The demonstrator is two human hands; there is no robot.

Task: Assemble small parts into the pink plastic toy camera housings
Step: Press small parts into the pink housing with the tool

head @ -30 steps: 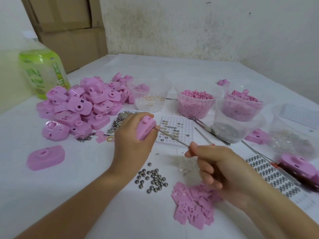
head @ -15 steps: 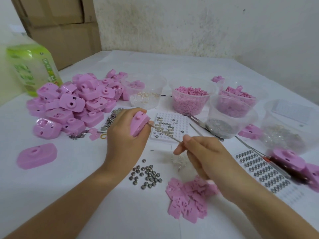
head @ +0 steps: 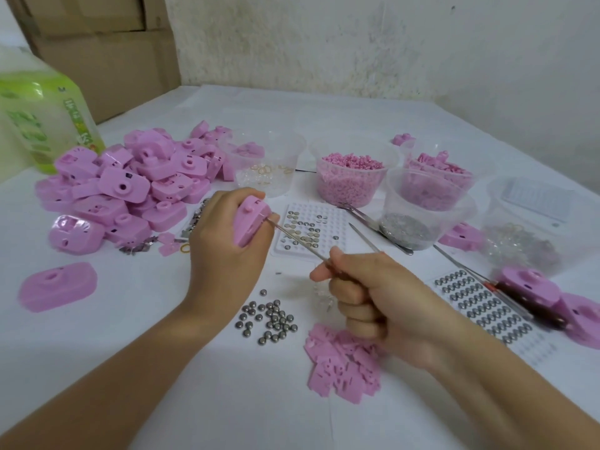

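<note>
flat pink pieces point(head: 344, 365): lying in a loose heap nearest the person, partly under the right wrist.
steel balls point(head: 269, 316): sitting loose on the white table point(head: 130, 368) between the two forearms, with nothing penning them in.
right hand point(head: 373, 297): curling its fingers into a loose fist, thumb and forefinger pinching the tweezers point(head: 302, 246) along the shaft.
tweezers: reaching up and left, the tip meeting the side of the held housing. Whether it is carrying a part is too small to tell.
lone housing point(head: 58, 285): lying by itself at the far left.
left hand point(head: 224, 254): wrapping fingers and thumb round one pink housing point(head: 250, 222), holding it tilted just left of the white tray point(head: 324, 216) of small discs.
heap of housings point(head: 130, 186): waiting beyond the left hand.
tubs point(head: 352, 180): standing behind the tray, holding pink bits, rings and grey bits.
risk, balls: probably scattering and rolling away if either wrist is dropping and sweeping through them.
risk, part: probably slipping off the tip if the pinch is easing, then getting lost among the discs and balls.
risk, housing: possibly twisting in the grip under the tip's push, so the tip is missing its slot or scratching the plastic.
</note>
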